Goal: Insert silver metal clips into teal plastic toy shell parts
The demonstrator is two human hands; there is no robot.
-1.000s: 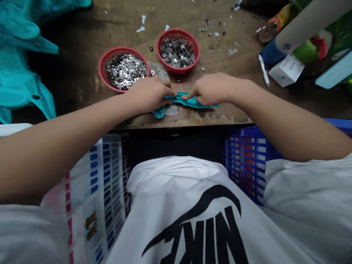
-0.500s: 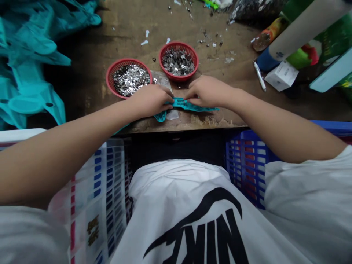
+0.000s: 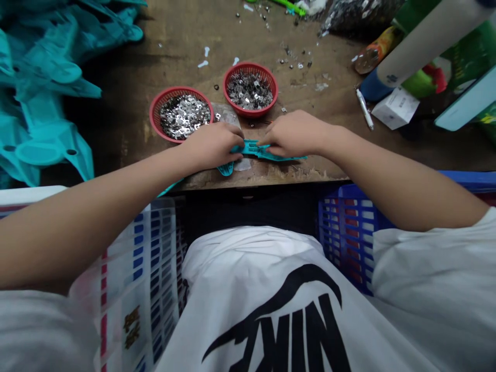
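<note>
A long teal plastic part (image 3: 251, 148) lies near the table's front edge, its ribbed side up. My left hand (image 3: 215, 146) is closed around its left portion, and the fingers cover some of it. Over the part's middle, my right hand (image 3: 296, 135) has its fingers pinched together at the slots; whatever they hold is too small or hidden to make out. Just beyond the hands stand two red baskets, the left basket (image 3: 153, 114) full of shiny small metal pieces (image 3: 184, 114) and the right basket (image 3: 273, 101) with darker metal clips (image 3: 250, 92).
Teal plastic parts (image 3: 50, 119) are heaped at the left. Loose metal bits lie across the wooden table (image 3: 186, 31). At the right are a pen (image 3: 365, 109), a white box (image 3: 396, 108) and a bottle (image 3: 377, 51). A white crate (image 3: 163, 248) and blue crate (image 3: 344, 222) flank my lap.
My right hand has shifted slightly, its fingers now lower over the middle of the teal part. My left hand keeps its grip. The whole view has tilted a little.
</note>
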